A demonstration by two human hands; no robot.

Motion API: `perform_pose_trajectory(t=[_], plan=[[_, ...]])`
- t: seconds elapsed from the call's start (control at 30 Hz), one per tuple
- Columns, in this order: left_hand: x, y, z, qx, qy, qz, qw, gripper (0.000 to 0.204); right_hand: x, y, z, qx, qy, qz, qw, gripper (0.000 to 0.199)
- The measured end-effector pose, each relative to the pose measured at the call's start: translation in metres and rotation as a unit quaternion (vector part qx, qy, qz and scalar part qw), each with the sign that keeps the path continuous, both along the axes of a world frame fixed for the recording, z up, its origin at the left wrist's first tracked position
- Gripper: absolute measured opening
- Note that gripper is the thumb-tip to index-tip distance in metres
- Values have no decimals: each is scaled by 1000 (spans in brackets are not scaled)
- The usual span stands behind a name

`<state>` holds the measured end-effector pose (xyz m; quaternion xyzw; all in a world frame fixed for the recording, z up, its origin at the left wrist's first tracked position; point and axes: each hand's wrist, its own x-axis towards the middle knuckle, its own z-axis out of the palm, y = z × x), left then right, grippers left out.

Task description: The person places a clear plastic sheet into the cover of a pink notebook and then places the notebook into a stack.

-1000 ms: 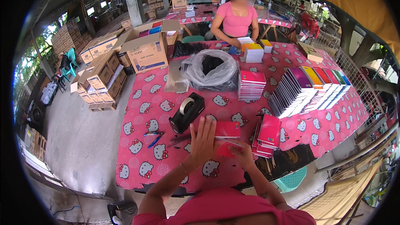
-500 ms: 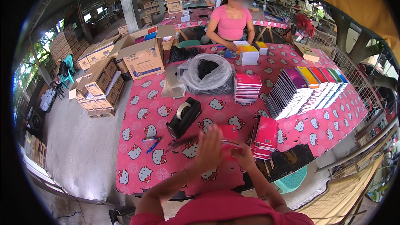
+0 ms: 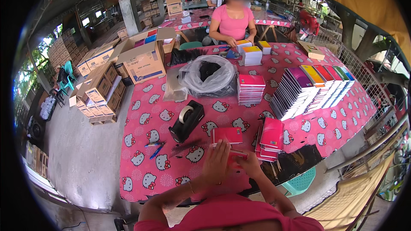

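Observation:
A red spiral notebook (image 3: pixel 236 157) is between my hands at the near edge of the table, tilted and partly covered by my fingers. My right hand (image 3: pixel 250 166) grips its right side with the thumb on top. My left hand (image 3: pixel 217 161) lies along its left side, fingers stretched out and flat. Just beyond my fingertips another red notebook (image 3: pixel 227 135) rests on the table. To the right of my right hand is a leaning stack of red notebooks (image 3: pixel 272 134). Thin black binding coils (image 3: pixel 186 147) lie to the left of my left hand.
A black tape dispenser (image 3: pixel 186 122) and blue pens (image 3: pixel 157 149) lie left. Beyond stand a plastic bag of black coils (image 3: pixel 209 77), a red notebook stack (image 3: pixel 251 89) and coloured notebook rows (image 3: pixel 299 87). A co-worker (image 3: pixel 233 21) handles yellow-covered books across the table. Cartons (image 3: pixel 143 62) stand at left.
My left hand has come down from a raised position onto the notebook. My right hand still holds it. The co-worker's hands have shifted slightly, and the whole view has moved a little.

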<state>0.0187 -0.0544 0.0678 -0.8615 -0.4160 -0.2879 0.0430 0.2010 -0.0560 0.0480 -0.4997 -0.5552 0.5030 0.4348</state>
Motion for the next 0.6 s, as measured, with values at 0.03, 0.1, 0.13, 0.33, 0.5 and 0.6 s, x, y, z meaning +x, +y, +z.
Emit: perform_pose_trajectory(t=[0.03, 0.1, 0.13, 0.33, 0.5, 0.6], plan=[[-6, 15, 10, -29, 8, -9, 1000, 50, 2, 0, -9, -10, -8, 9, 1000, 36], [-17, 29, 21, -88, 27, -46, 995, 41, 7, -4, -11, -11, -26, 23, 999, 32], [-24, 33, 25, -112, 39, -74, 990, 36, 8, -1, -2, 4, -33, 27, 999, 31], [-25, 25, 42, -52, 57, -51, 996, 42, 3, -3, 15, 76, 11, 47, 996, 30], [-6, -13, -2, -11, 109, 22, 994, 68, -6, -4, 33, 23, 0, -12, 1000, 44], [3, -1, 8, -8, 6, 21, 1000, 72, -5, 5, 12, 73, 19, 8, 997, 51]])
